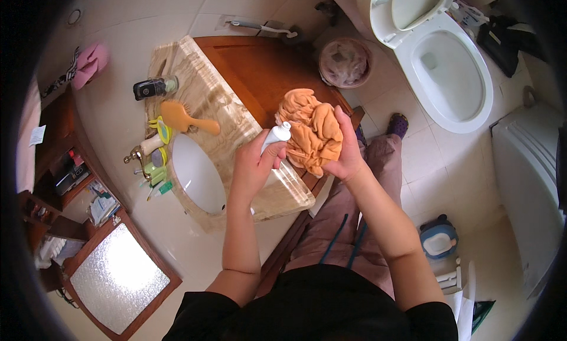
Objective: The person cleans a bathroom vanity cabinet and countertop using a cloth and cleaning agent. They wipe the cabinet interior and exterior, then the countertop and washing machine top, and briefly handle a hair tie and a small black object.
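Note:
Between the fingers and thumb of my left hand [254,163] is a white squeeze tube [275,136], its nozzle pointing up and to the right. A crumpled orange cloth [312,130] rests bunched in my right hand [350,148], whose fingers are partly hidden beneath it. The tube's tip overlaps the cloth's left edge; whether they touch I cannot tell. Both hands are over the front edge of the marble countertop [248,115]. To their left lies the white sink basin [197,175].
A wooden hairbrush [188,117], a dark-labelled container [153,88] and a brass faucet [138,157] are by the basin. A wooden cabinet door [252,70] lies below the counter. Beyond stand a lined waste bin [345,61] and a toilet [447,75] with raised lid. A mirror [117,281] hangs left.

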